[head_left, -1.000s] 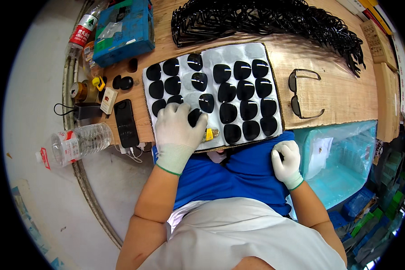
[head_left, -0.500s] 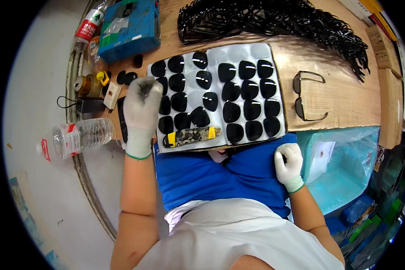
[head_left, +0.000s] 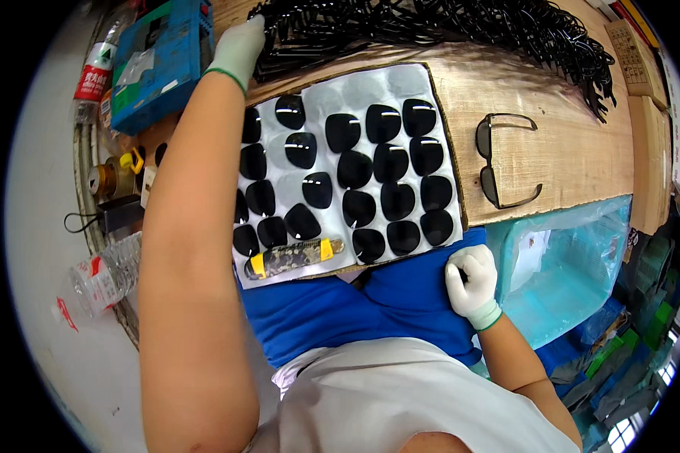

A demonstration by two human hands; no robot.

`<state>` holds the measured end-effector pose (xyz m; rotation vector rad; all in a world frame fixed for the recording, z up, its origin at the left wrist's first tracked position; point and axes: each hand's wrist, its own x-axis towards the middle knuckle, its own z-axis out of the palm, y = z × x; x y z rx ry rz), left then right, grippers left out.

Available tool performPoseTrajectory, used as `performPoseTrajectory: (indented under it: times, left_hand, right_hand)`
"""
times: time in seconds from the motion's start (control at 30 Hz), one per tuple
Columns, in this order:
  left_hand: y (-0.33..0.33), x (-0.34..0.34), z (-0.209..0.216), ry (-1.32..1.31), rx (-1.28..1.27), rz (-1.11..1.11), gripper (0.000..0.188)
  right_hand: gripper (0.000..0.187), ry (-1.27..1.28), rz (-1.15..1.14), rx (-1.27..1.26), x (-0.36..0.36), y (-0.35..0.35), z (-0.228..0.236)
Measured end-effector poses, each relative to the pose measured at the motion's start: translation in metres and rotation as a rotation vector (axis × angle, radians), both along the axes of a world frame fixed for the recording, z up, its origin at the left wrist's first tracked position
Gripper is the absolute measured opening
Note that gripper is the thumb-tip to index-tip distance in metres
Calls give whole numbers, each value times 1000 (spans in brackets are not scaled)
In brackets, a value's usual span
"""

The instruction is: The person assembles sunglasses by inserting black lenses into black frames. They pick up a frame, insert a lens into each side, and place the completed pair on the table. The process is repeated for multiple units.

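Gloved hands at a workbench of sunglass parts

A wooden bench (head_left: pixel 574 151) carries a long heap of black spectacle frames (head_left: pixel 446 26) along its far edge, and nearer, a grey sheet (head_left: pixel 332 98) covered with dark lenses (head_left: pixel 381 162). The left hand (head_left: pixel 238 45), in a white glove, reaches to the heap's left end and touches the frames there; whether its fingers have closed on one I cannot tell. The right hand (head_left: pixel 472 275), also gloved, is curled loosely on the blue cloth (head_left: pixel 355 309) at the bench's near edge, holding nothing visible. One assembled pair of sunglasses (head_left: pixel 502 158) lies right of the sheet, a yellow-capped knife (head_left: pixel 295 257) on the sheet's near edge.
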<state>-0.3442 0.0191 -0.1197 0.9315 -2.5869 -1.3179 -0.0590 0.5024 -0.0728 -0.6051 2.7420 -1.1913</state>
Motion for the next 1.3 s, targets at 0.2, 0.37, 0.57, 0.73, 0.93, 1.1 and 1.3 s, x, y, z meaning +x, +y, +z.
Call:
performPoseTrajectory:
  times: [0.2,0.37,0.57,0.73,0.93,1.1,1.3]
  left_hand:
    - [15,20,36,-64,295,95,35]
    - [16,18,69,-223,-86,-28,24]
    - [4,33,79,240,730,229,12]
    - [9,72,130,489,890,77,17]
    - [86,240,171,337,-47,-146,32]
    - [106,383,165,345,214,-417,42]
    - [155,417,169,465,392,-349,48]
  right_hand:
    - [10,-14,-31,30,-4,0,-6]
    - [10,-15,-43,17,-4,-1,-6]
    - [10,5,-51,9,0,1,-6]
    - [7,-17,8,-11,-2,10,0]
    - [20,147,207,36,-24,8,36]
    - [32,259,96,100,-34,-39,59]
    - [51,243,-121,366,-20,-59,49]
